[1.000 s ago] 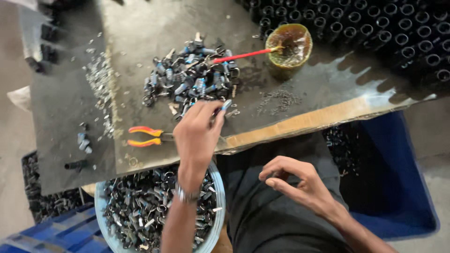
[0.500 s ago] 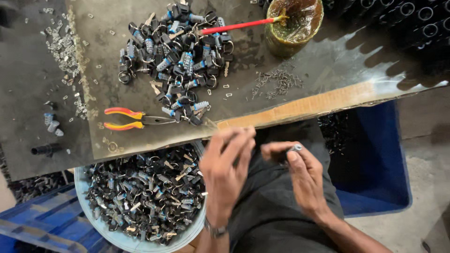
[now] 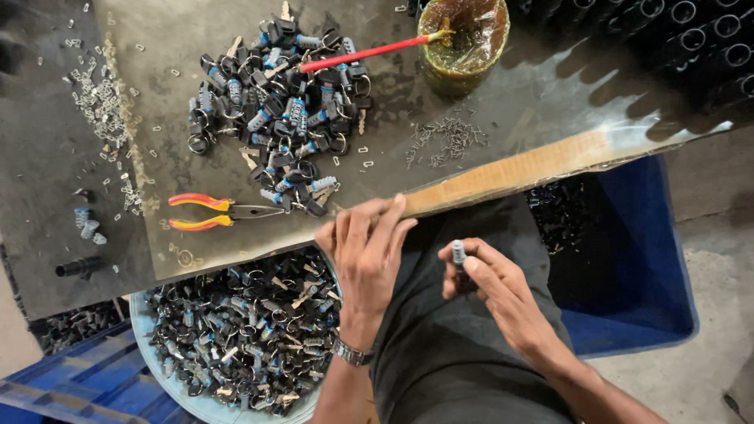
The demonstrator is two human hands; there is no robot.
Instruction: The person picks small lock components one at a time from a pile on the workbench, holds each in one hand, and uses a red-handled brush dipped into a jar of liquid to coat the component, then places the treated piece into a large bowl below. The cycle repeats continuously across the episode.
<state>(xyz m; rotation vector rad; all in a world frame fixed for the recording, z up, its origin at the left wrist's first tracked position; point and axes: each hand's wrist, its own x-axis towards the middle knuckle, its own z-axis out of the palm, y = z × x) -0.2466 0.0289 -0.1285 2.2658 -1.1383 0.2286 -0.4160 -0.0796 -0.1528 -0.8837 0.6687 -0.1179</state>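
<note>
My right hand (image 3: 491, 286) is over my lap and pinches a small grey ribbed part (image 3: 458, 252) between thumb and fingertips. My left hand (image 3: 365, 251), with a watch on its wrist, lies back up with fingers stretched out to the wooden front edge of the table (image 3: 510, 169); nothing shows in it. Just beyond its fingertips is the near end of a pile of black and grey small parts (image 3: 283, 102). Below the left hand stands a pale blue bowl (image 3: 145, 330) full of the same kind of parts.
Red-and-yellow pliers (image 3: 208, 212) lie left of my left hand. A jar of yellowish grease (image 3: 463, 39) holds a red-handled brush (image 3: 361, 53). Small pins (image 3: 444, 140) and metal clips (image 3: 98, 102) are scattered. A blue crate (image 3: 636, 267) stands at right, black tubes (image 3: 691, 39) behind.
My left hand drew back from the pile to my lap, met the right hand, and now reaches to the table edge. The right hand now holds the small grey part.
</note>
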